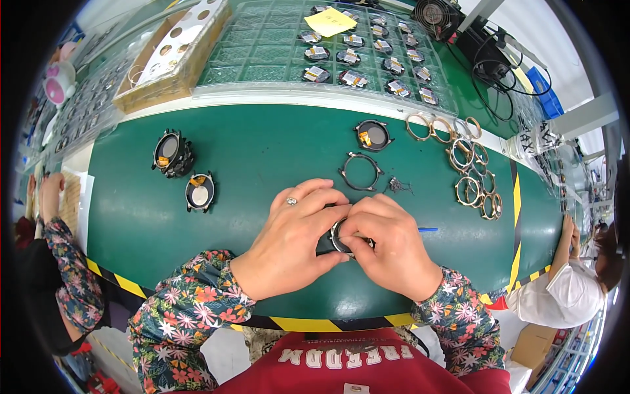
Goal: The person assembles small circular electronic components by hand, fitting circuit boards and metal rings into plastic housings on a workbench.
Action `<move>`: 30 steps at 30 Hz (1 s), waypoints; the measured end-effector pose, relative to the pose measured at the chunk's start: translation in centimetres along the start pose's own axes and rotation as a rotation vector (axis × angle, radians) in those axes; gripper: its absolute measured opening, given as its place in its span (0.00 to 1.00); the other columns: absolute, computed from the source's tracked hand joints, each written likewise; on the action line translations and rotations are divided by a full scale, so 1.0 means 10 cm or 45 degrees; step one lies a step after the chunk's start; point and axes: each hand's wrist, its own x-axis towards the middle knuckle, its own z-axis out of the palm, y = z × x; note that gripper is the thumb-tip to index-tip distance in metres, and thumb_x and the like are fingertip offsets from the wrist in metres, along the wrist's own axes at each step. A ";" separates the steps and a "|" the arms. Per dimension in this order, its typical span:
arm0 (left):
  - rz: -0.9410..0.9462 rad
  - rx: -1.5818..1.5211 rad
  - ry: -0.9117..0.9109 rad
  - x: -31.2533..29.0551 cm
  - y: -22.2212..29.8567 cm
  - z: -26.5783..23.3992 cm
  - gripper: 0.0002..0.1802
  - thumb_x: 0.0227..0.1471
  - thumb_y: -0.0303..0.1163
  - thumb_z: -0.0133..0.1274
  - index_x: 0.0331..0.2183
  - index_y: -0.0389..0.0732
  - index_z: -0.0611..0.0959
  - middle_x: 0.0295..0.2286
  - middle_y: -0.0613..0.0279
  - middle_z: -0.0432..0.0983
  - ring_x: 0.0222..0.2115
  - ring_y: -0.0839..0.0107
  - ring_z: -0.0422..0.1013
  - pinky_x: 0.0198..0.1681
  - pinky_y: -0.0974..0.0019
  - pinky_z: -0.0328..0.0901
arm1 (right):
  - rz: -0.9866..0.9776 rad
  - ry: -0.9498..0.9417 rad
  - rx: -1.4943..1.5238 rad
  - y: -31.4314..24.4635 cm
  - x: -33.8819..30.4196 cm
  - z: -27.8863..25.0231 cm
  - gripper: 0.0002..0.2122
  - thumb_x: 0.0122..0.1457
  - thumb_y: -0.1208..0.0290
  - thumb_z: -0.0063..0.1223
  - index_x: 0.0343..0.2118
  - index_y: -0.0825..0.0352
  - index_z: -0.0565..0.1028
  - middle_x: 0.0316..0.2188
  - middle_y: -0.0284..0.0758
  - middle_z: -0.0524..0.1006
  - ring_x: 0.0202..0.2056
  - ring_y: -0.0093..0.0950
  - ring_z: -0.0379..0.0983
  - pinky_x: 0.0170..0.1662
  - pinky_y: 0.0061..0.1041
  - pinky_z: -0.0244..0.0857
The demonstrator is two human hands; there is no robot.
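Observation:
Both hands meet over a round watch case (336,241) at the near middle of the green table. My left hand (292,240), with a ring on one finger, wraps its far and left sides. The fingertips of my right hand (390,243) pinch and press at its right rim, hiding much of it. Just beyond lies a dark, empty watch frame (361,188), with a small heap of thin black bits (399,186) to its right. Farther back sits another watch case (373,135) with an orange flex strip. A thin blue stick (428,230) pokes out beside my right hand.
Stacked watch cases (172,154) and a single case (199,192) sit at left. Several metal rings (461,154) cluster at right. Behind are a clear compartment tray (246,72) of round modules, a cardboard box (131,98) and a fan (436,16). Other people work at both sides.

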 end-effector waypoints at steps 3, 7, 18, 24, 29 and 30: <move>0.003 -0.001 -0.005 0.00 0.00 0.01 0.33 0.34 0.30 0.71 0.47 0.38 0.80 0.50 0.58 0.71 0.59 0.53 0.61 0.59 0.49 0.54 | 0.000 -0.020 0.011 0.00 0.00 -0.02 0.08 0.43 0.85 0.59 0.25 0.66 0.75 0.27 0.34 0.75 0.30 0.35 0.70 0.34 0.32 0.65; 0.004 0.005 -0.010 0.00 0.00 0.00 0.33 0.34 0.30 0.71 0.47 0.38 0.80 0.50 0.58 0.71 0.59 0.53 0.61 0.59 0.49 0.54 | 0.007 -0.045 0.029 0.01 0.00 -0.02 0.08 0.44 0.86 0.59 0.25 0.66 0.75 0.27 0.34 0.75 0.30 0.35 0.70 0.34 0.32 0.65; 0.008 -0.009 -0.005 0.00 0.00 0.00 0.33 0.35 0.30 0.71 0.47 0.39 0.80 0.50 0.59 0.70 0.59 0.53 0.61 0.59 0.48 0.54 | 0.037 0.031 -0.003 0.00 -0.01 0.01 0.08 0.44 0.86 0.58 0.26 0.66 0.74 0.27 0.35 0.74 0.30 0.36 0.70 0.33 0.32 0.65; 0.002 0.001 -0.012 0.00 0.00 0.00 0.33 0.34 0.30 0.71 0.47 0.39 0.80 0.50 0.60 0.71 0.59 0.53 0.61 0.59 0.48 0.54 | 0.017 0.004 0.006 0.01 -0.01 0.00 0.08 0.44 0.85 0.58 0.25 0.66 0.74 0.27 0.34 0.75 0.30 0.36 0.70 0.34 0.32 0.65; 0.021 0.012 0.009 0.00 -0.02 0.00 0.33 0.34 0.29 0.71 0.47 0.39 0.80 0.49 0.59 0.71 0.59 0.53 0.62 0.59 0.49 0.55 | 0.025 0.019 0.002 -0.01 -0.01 0.01 0.08 0.44 0.85 0.58 0.26 0.66 0.74 0.27 0.34 0.75 0.30 0.36 0.70 0.34 0.32 0.65; 0.019 0.012 0.010 0.00 -0.02 0.00 0.33 0.34 0.29 0.71 0.47 0.39 0.80 0.49 0.59 0.71 0.59 0.53 0.62 0.59 0.49 0.55 | 0.023 0.028 -0.007 -0.01 -0.01 0.02 0.08 0.44 0.85 0.58 0.26 0.66 0.75 0.28 0.34 0.75 0.30 0.36 0.70 0.34 0.32 0.65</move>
